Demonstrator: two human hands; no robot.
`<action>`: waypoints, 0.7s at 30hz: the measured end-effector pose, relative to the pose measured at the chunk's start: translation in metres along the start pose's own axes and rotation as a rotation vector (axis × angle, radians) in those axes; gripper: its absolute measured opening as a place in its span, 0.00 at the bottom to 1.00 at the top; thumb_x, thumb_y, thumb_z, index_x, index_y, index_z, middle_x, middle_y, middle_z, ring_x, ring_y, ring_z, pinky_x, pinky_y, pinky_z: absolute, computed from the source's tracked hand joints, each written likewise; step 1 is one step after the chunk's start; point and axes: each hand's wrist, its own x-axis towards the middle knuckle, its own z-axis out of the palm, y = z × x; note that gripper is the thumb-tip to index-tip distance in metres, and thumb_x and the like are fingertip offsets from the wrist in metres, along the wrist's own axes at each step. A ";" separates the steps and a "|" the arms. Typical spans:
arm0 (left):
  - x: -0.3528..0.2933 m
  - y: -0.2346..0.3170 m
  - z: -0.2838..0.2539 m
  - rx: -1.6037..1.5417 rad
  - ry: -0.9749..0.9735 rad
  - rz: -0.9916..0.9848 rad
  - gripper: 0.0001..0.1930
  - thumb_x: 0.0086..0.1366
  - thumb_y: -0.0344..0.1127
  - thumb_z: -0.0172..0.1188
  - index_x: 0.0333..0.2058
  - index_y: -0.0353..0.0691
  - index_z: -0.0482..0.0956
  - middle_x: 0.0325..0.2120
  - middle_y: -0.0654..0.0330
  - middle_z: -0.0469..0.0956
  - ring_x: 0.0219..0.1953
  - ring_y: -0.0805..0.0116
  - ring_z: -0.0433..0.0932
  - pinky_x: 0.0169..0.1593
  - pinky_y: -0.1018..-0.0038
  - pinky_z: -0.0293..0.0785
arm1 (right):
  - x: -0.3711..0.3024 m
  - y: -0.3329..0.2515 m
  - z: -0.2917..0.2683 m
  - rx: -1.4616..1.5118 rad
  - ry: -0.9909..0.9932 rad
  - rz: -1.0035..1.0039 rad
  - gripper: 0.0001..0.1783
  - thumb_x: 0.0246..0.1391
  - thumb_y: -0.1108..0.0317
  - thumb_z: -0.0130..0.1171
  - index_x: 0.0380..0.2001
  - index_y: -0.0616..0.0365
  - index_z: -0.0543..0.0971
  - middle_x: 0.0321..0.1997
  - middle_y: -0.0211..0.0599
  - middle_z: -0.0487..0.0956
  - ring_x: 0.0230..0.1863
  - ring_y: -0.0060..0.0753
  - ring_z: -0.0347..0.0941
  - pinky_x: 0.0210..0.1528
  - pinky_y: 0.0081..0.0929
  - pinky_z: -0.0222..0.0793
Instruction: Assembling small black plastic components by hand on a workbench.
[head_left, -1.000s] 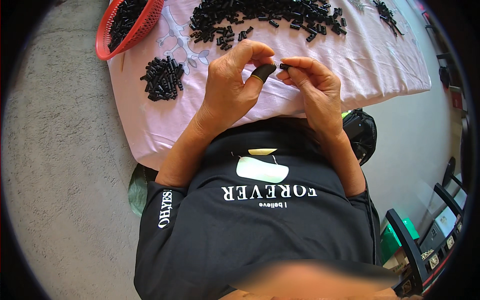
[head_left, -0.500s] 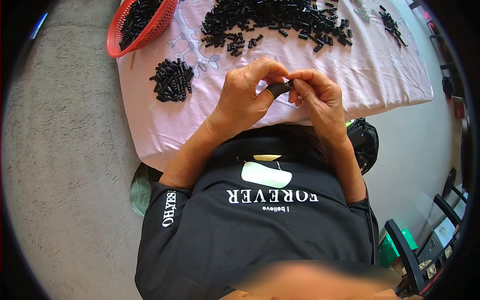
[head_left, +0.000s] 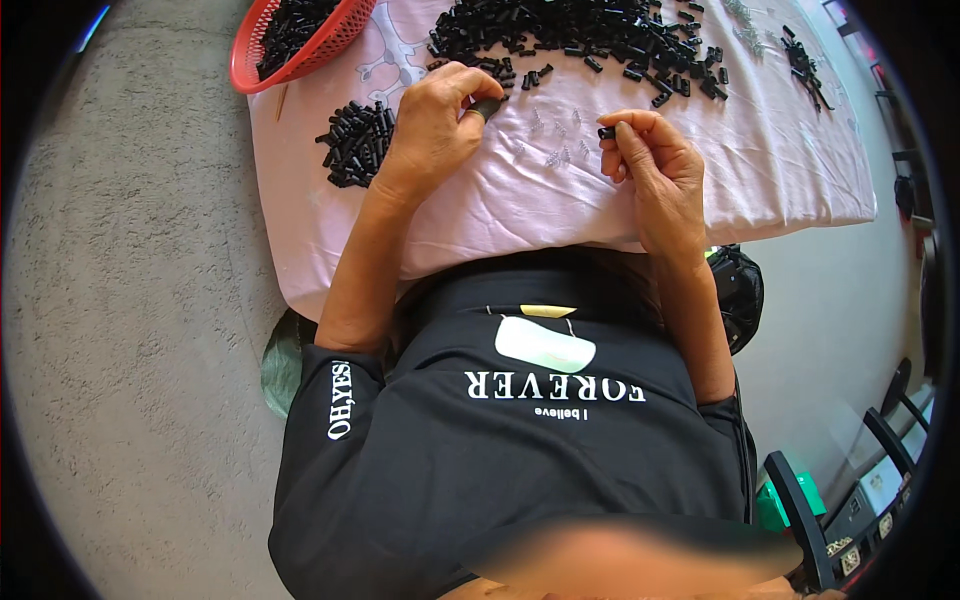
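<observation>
My right hand (head_left: 655,165) pinches a small black cylindrical piece (head_left: 607,132) between thumb and index finger, above the pink cloth. Farther left, my left hand (head_left: 437,125) reaches to the near edge of a large pile of similar black pieces (head_left: 580,35). Its thumb wears a dark cover (head_left: 485,107). Thumb and index finger close on a small black piece, mostly hidden at the tips. Between the hands lie several tiny silvery, spring-like bits (head_left: 560,150). Left of my left wrist is a smaller heap of longer black pieces (head_left: 355,145).
A red plastic basket (head_left: 345,45) of black parts stands at the table's far left corner. At the far right lie thin black parts (head_left: 803,70) and a greyish heap of fine bits (head_left: 743,25). A black bag (head_left: 735,295) sits beside the table's near right edge.
My hands were together around a black piece and have moved apart. The left went left and away to the large pile; the right keeps a black piece. The spring-like bits now show.
</observation>
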 end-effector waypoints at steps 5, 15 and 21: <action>0.001 -0.009 0.010 0.092 0.022 0.067 0.14 0.50 0.17 0.56 0.36 0.36 0.81 0.32 0.57 0.80 0.35 0.64 0.81 0.39 0.72 0.76 | 0.001 0.002 0.002 0.022 0.032 -0.013 0.08 0.65 0.71 0.55 0.41 0.63 0.81 0.30 0.29 0.80 0.27 0.12 0.72 0.30 0.11 0.66; -0.004 0.019 0.010 -0.027 0.063 0.124 0.11 0.52 0.18 0.58 0.35 0.37 0.76 0.29 0.55 0.78 0.35 0.56 0.80 0.42 0.67 0.76 | 0.001 0.002 0.002 0.020 0.033 -0.011 0.08 0.64 0.75 0.54 0.43 0.65 0.80 0.32 0.33 0.80 0.30 0.16 0.74 0.35 0.14 0.71; -0.007 0.052 0.020 -0.356 0.067 0.121 0.09 0.56 0.19 0.61 0.36 0.35 0.77 0.28 0.56 0.80 0.32 0.66 0.82 0.38 0.74 0.78 | 0.000 0.002 -0.001 0.017 0.005 -0.010 0.09 0.63 0.76 0.54 0.43 0.65 0.79 0.33 0.33 0.81 0.31 0.17 0.74 0.35 0.15 0.71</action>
